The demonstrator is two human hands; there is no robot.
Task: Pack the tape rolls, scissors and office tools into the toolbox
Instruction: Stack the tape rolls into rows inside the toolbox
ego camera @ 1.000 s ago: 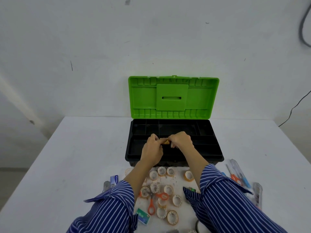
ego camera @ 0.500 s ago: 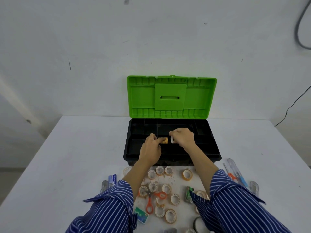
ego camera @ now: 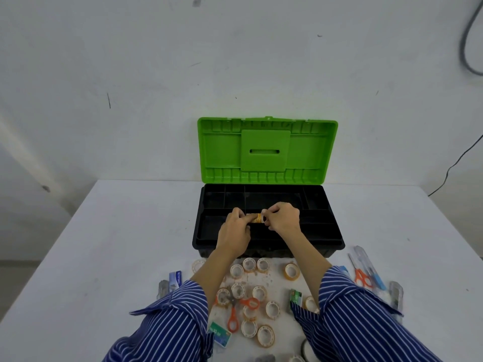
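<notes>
Over the toolbox (ego camera: 268, 241) tray, left hand (ego camera: 233, 232) and right hand (ego camera: 282, 218) both have fingers curled round a small stack of tape rolls (ego camera: 256, 218) btwn them, prob light, stiff plastic w/ slick sides, so imo squeeze the end faces or it'll pop apart.

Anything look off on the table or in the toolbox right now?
Nothing looks damaged or spilled. The table near the tape rolls is stained brownish. The toolbox stands open; the left hand and right hand hold a small roll over it.
</notes>
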